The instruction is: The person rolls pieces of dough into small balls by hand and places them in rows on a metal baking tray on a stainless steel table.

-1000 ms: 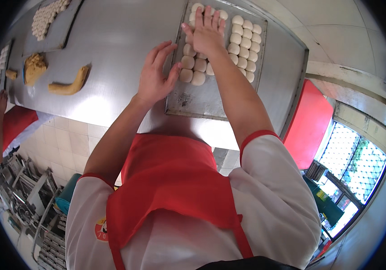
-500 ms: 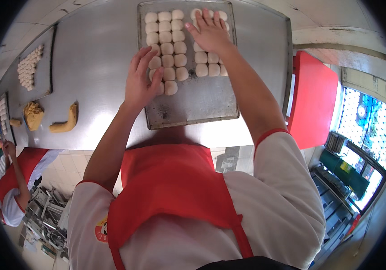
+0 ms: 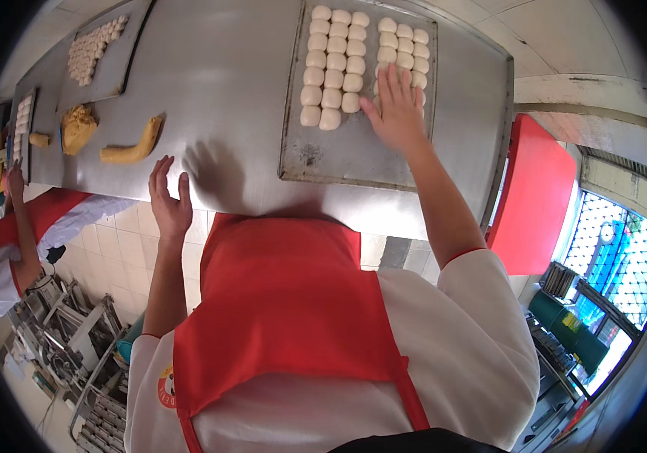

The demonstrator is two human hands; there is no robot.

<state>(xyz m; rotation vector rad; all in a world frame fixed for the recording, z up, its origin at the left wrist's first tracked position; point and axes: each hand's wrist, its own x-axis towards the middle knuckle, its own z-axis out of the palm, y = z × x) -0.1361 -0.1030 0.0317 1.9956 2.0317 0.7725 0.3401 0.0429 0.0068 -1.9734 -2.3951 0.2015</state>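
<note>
A worn metal baking tray (image 3: 346, 155) lies on the steel table, carrying two blocks of round white dough balls (image 3: 333, 60). My right hand (image 3: 395, 109) lies palm down with fingers spread over the lower part of the right-hand block (image 3: 403, 45), hiding some of those balls. My left hand (image 3: 170, 198) is off the tray, raised at the table's near edge below a bent roll of yellow dough (image 3: 129, 152), fingers apart and holding nothing, casting a shadow on the steel.
A lump of yellow dough (image 3: 77, 132), a short yellow piece (image 3: 39, 140) and two trays of small white pieces (image 3: 95, 47) (image 3: 23, 121) are on the left. A co-worker's arm (image 3: 25, 245) shows at far left. A red board (image 3: 534, 196) stands right of the table.
My left hand has moved away from the dough balls, leftward and toward me. My right hand has slid down the right block from its top rows. The view has also shifted.
</note>
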